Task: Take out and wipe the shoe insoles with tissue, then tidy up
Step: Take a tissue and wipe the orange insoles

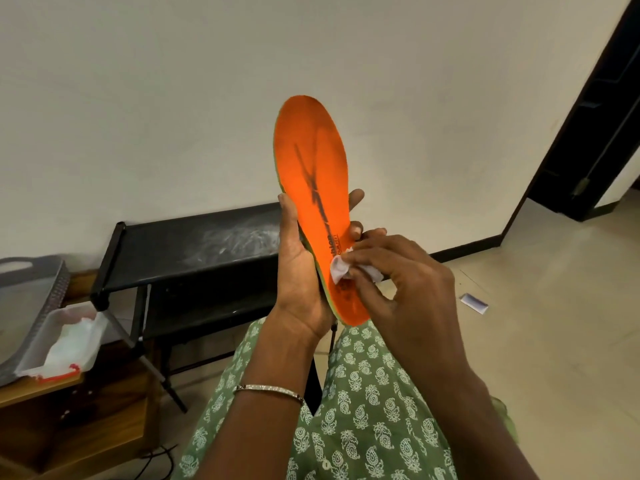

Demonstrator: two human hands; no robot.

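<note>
— What's the room like?
— A plain pale wall [173,98], a beige tiled floor [554,323] and a dark door frame [588,133] at the right. A low black rack [194,244] stands against the wall. Left of it a wooden counter [41,386] carries a grey basket [31,299] and a white tray [38,344] with crumpled white paper in it. (A small white packet [474,303] lies on the floor, off to the right.)
— And the insole?
— The orange insole [311,161] is up in the air above the person's lap. Its long axis stands nearly upright, toe end high and tipped slightly left, heel end down, orange face toward the camera.
— The hands?
— The left hand [298,271] grips its middle from behind, thumb on one edge, fingers [356,197] curled round the other. The right hand [405,271] pinches a wad of tissue [339,270] against the face near the heel.
</note>
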